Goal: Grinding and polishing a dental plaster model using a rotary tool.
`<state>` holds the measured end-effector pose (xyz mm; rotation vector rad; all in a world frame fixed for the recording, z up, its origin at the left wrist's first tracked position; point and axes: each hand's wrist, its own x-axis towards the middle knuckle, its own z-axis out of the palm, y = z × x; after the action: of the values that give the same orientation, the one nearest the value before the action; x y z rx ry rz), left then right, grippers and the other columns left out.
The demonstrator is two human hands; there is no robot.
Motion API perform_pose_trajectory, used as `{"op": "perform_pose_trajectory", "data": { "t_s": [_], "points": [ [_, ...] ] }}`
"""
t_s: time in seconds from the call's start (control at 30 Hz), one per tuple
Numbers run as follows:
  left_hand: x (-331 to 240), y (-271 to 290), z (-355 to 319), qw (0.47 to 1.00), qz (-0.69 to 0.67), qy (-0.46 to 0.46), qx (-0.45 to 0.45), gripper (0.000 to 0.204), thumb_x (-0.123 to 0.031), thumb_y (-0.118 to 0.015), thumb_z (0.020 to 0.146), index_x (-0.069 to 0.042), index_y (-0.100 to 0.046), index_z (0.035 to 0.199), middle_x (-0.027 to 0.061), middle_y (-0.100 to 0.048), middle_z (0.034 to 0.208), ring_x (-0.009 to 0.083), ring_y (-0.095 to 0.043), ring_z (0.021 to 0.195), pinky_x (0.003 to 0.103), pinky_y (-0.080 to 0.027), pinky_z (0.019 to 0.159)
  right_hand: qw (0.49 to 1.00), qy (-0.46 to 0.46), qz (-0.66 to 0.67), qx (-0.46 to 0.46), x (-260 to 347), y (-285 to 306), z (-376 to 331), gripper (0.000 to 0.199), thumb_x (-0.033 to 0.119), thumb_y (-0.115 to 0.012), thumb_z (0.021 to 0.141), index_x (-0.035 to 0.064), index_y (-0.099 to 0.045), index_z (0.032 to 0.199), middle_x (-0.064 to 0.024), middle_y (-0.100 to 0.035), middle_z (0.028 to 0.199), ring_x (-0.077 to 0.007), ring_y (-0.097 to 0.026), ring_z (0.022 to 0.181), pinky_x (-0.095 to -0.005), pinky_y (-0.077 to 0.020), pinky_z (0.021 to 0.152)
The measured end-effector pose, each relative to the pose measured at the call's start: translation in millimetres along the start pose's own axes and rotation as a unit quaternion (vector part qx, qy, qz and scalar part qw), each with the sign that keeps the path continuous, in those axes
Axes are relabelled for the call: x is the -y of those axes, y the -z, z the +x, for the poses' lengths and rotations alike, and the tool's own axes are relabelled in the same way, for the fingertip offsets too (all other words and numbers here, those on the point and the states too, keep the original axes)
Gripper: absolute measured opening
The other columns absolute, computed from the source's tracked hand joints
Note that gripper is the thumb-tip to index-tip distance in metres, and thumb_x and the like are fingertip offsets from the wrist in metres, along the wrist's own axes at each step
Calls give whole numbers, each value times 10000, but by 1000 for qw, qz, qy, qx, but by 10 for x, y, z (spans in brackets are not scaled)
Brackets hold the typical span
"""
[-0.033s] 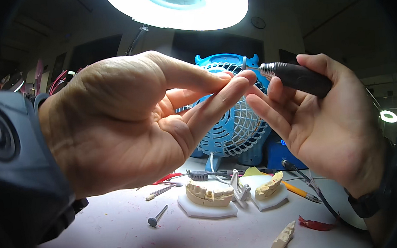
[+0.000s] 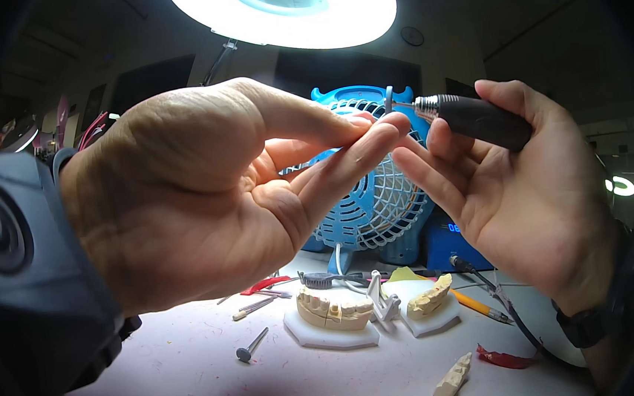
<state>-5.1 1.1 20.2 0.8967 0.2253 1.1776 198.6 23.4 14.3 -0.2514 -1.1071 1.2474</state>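
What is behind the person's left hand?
Behind the left hand stands a blue fan, partly in view. The hand covers much of the fan's left side; anything else directly behind it is hidden.

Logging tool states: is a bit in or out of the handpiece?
In: from the black handpiece in the right hand, a thin shank runs to a grey disc.

A bright ring lamp [image 2: 285,31] glares at the top, its thin arm [image 2: 218,63] reaching down behind it. The room beyond is dim, with a greyish wall [image 2: 462,56] that carries a round clock [image 2: 412,36] and a wide dark panel [image 2: 347,65]; whether that is a window or a screen cannot be told. A smaller lamp [image 2: 620,186] glows far to the right. The white table [image 2: 190,379] takes a faint pinkish tint, brightest toward the middle.
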Motion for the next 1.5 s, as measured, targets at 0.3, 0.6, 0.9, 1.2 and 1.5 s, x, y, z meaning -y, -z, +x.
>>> {"op": "perform_pose_trajectory", "data": {
  "t_s": [0.3, 0.6, 0.9, 1.2, 1.5],
  "points": [
    [70, 55, -38, 975, 159, -157, 10, 401, 124, -615, 944, 154, -449, 1307, 288, -574, 1247, 347, -697, 1163, 317, -633, 1001, 979, -84, 135, 125, -60, 259, 128, 361, 261, -599, 1002, -92, -547, 1061, -120, -670, 885, -242, -726, 978, -462, -564, 1090],
    [62, 123, 18, 951, 225, -205, 49, 310, 113, -615, 952, 191, -472, 1216, 272, -587, 1213, 315, -704, 1148, 289, -625, 1017, 965, -124, 156, 170, -40, 325, 242, 341, 234, -608, 989, -99, -540, 1018, -129, -670, 880, -229, -738, 911, -465, -580, 1071],
    [24, 120, 23, 960, 204, -183, 50, 264, 105, -597, 968, 182, -479, 1191, 266, -596, 1198, 309, -702, 1152, 289, -623, 1022, 973, -100, 144, 151, -39, 206, 152, 353, 225, -614, 982, -121, -545, 1001, -145, -674, 870, -227, -740, 899, -479, -588, 1058],
    [35, 112, 15, 960, 203, -187, 42, 282, 108, -595, 967, 185, -470, 1208, 266, -594, 1204, 311, -700, 1154, 291, -621, 1025, 968, -90, 143, 183, -96, 236, 166, 371, 243, -605, 988, -125, -564, 972, -137, -675, 849, -241, -743, 898, -463, -585, 1063],
    [103, 13, -93, 956, 243, -161, -42, 564, 124, -627, 940, 145, -349, 1431, 280, -577, 1255, 295, -704, 1146, 280, -635, 982, 997, -70, -4, 42, 78, 161, 66, 349, 308, -593, 1008, -41, -580, 1000, -81, -663, 808, -235, -749, 928, -399, -614, 949]
  ]
}}
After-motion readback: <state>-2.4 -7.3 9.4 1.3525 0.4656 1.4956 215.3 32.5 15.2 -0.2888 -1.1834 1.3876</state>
